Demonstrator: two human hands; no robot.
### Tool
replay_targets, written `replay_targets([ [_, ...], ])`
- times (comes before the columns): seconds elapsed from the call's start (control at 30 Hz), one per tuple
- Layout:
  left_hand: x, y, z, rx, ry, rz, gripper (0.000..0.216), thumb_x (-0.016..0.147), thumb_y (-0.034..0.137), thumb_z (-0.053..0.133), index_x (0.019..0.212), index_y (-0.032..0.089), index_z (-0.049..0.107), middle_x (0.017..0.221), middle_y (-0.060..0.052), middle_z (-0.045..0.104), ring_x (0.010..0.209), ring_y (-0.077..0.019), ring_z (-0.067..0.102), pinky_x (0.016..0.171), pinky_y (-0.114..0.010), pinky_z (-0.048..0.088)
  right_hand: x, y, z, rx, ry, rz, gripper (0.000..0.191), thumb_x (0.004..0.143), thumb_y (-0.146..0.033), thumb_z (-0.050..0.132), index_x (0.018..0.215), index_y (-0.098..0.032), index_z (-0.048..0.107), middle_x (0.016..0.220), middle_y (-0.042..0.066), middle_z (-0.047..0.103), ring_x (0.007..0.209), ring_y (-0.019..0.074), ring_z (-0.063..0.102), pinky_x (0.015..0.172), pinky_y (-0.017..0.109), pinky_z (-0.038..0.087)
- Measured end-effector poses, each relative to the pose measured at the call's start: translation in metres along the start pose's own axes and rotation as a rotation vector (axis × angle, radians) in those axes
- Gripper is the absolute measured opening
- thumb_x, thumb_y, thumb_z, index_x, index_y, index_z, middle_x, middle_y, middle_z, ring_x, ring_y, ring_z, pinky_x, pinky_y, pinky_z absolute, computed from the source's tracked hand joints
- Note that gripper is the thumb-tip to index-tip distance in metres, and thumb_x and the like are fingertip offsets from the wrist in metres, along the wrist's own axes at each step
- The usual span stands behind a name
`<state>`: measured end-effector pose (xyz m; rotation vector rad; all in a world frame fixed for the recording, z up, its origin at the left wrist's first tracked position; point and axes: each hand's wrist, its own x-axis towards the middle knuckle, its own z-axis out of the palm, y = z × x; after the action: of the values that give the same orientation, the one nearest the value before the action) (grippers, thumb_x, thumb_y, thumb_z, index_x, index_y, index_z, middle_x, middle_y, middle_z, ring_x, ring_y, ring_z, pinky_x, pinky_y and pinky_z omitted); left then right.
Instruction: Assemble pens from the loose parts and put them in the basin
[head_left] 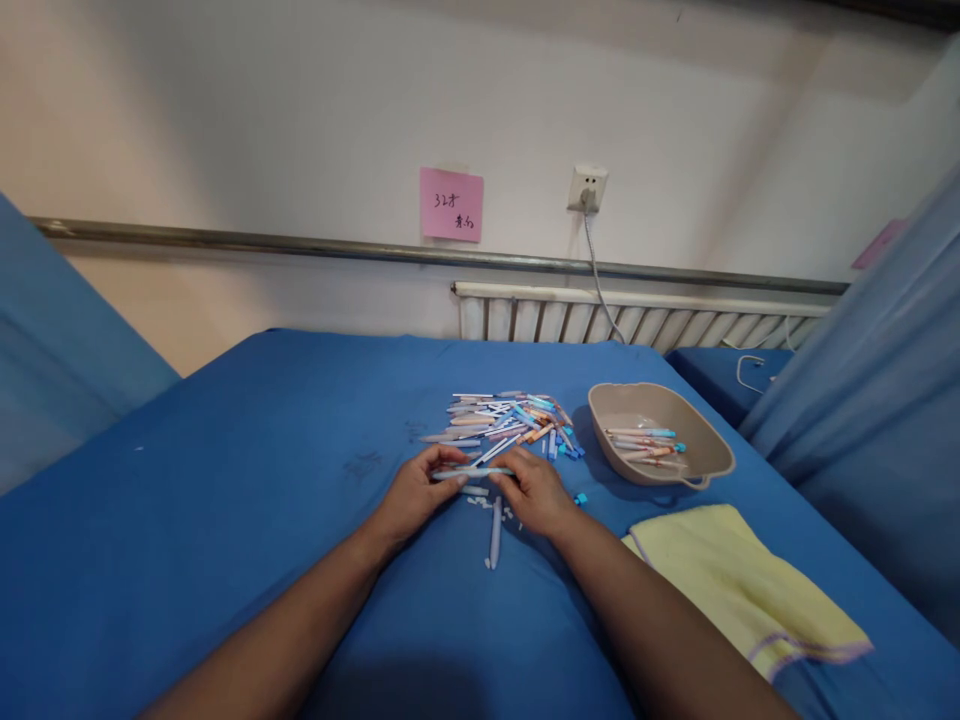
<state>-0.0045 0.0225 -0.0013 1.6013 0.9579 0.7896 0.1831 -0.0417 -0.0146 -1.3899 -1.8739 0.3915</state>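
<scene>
Between my two hands lies a slim pale pen [474,472], held level above the blue cloth. My left hand [421,492] pinches its left end with thumb and fingers. The right end is gripped by my right hand [534,488], whose fingers are closed round it. Just beyond is a loose pile of pen parts [510,415]: white refills, grey, orange and blue barrels, and small blue pieces. Below my hands a lavender pen barrel [496,535] rests on the cloth among small white bits. A small bright blue piece [580,499] sits beside my right wrist.
A beige plastic basket [712,452] at the right contains several pens [645,445]. In front of it a yellow cloth [739,570] with a purple edge is spread out. The blue-covered table [225,480] reaches to the wall, where a radiator [540,315] and a plugged socket [588,189] are.
</scene>
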Motion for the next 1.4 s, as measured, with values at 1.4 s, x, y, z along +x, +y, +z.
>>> replay_targets([
  [1.4,-0.006,0.000,0.002,0.137,-0.242,0.056,0.027,0.078,0.039,0.058,0.088,0.014,0.062,0.079,-0.001,0.062,0.072,-0.0146,0.055,0.068,-0.024,0.043,0.003,0.003,0.012,0.578,0.103,0.267,0.020,0.073,-0.031,0.062,0.087,-0.018,0.057,0.058,-0.005,0.053,0.050,0.0095,0.048,0.048,0.020,0.038],
])
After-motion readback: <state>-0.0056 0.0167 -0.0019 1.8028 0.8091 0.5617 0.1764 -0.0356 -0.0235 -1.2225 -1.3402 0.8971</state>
